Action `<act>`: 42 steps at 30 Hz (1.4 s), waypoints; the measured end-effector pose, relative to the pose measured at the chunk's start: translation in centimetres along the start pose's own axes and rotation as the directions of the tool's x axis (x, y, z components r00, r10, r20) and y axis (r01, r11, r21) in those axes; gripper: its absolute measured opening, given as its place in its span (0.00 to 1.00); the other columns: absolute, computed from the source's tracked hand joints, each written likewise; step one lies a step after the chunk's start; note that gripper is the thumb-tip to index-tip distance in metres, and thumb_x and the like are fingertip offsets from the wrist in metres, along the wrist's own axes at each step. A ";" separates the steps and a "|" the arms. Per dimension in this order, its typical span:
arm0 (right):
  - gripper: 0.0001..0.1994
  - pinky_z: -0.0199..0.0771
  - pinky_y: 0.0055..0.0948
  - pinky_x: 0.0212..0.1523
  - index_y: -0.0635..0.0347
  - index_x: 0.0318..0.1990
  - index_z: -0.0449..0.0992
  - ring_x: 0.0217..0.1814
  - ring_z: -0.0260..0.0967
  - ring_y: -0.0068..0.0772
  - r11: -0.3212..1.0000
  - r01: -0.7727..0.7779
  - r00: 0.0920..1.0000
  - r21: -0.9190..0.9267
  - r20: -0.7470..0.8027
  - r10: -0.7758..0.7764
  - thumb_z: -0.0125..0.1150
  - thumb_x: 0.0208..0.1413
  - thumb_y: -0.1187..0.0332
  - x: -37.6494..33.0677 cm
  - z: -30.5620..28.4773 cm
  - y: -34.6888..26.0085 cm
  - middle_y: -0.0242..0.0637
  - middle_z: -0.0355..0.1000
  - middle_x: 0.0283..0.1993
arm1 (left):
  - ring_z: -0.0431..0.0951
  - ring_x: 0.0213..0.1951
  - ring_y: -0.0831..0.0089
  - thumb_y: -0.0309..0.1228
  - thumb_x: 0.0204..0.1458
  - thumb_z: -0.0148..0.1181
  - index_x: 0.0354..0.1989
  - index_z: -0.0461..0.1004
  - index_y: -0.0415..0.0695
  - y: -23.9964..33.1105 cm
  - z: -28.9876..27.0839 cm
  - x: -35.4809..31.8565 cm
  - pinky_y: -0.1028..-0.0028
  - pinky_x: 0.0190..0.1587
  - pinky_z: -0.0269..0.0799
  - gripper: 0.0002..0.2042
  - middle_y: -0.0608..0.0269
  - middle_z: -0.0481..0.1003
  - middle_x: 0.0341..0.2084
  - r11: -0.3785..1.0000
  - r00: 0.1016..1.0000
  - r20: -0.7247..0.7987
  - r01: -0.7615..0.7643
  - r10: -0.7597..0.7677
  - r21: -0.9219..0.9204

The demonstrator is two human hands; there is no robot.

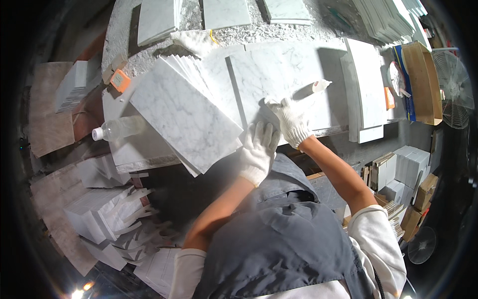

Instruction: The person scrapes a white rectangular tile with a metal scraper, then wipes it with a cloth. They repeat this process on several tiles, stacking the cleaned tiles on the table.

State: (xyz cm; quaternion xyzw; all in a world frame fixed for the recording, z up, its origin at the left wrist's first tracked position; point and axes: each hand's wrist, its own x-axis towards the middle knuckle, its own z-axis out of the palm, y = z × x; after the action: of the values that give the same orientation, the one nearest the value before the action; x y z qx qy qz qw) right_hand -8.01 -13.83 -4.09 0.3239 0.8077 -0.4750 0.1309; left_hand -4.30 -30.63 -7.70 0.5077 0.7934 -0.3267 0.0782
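Observation:
Both of my hands wear white knitted gloves. At the near edge of a grey-veined white marble tile (264, 70) lying flat on the bench, my left hand (259, 152) rests with its fingers stretched out. Just right of it, my right hand (291, 122) bends its fingers down against the tile; whatever they may grip is hidden. Beyond that hand a small white squeeze bottle (320, 86) lies on its side. A fanned stack of marble tiles (184, 114) sits left of my hands, its corner close to my left fingers.
More tiles (366, 84) are stacked at the right, beside an open cardboard box (422, 82) and a fan (453, 89). A clear plastic bottle (119, 128) and an orange device (120, 80) are at the left. White rubble (269, 35) covers the back, around further tiles (226, 12).

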 end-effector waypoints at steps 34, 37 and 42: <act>0.16 0.74 0.41 0.52 0.51 0.59 0.76 0.50 0.76 0.47 0.988 -0.023 0.996 -0.154 -0.087 0.010 0.51 0.72 0.58 0.3 1.3 0.2 0.45 0.77 0.48 | 0.55 0.73 0.61 0.38 0.68 0.39 0.73 0.60 0.53 -1.0 -0.8 0.0 0.56 0.76 0.47 0.25 0.58 0.61 0.71 0.989 0.989 -0.125 0.059 -0.075 -0.133; 0.17 0.80 0.38 0.47 0.60 0.52 0.77 0.47 0.81 0.43 0.907 0.229 0.935 -0.354 -0.179 -0.306 0.53 0.70 0.56 2.2 3.3 -0.3 0.50 0.79 0.48 | 0.57 0.71 0.51 0.39 0.63 0.51 0.68 0.67 0.50 -2.0 -2.1 -0.5 0.54 0.75 0.50 0.25 0.52 0.65 0.67 0.853 0.997 -0.034 -0.074 0.066 -0.517; 0.14 0.80 0.38 0.49 0.52 0.54 0.78 0.50 0.81 0.43 0.812 0.301 0.921 -0.499 -0.068 -0.383 0.57 0.66 0.60 3.6 1.4 0.8 0.44 0.79 0.49 | 0.59 0.72 0.47 0.47 0.65 0.51 0.70 0.66 0.53 -2.4 -0.8 0.0 0.53 0.74 0.53 0.27 0.54 0.71 0.64 0.977 0.955 -0.294 -0.027 -0.037 -0.210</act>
State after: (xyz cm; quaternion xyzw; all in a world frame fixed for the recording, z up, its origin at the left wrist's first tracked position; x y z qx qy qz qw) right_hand -10.33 -13.29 -7.18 0.1683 0.9528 -0.2473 0.0517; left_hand -6.16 -30.79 -6.03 0.5377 0.8276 -0.1609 0.0111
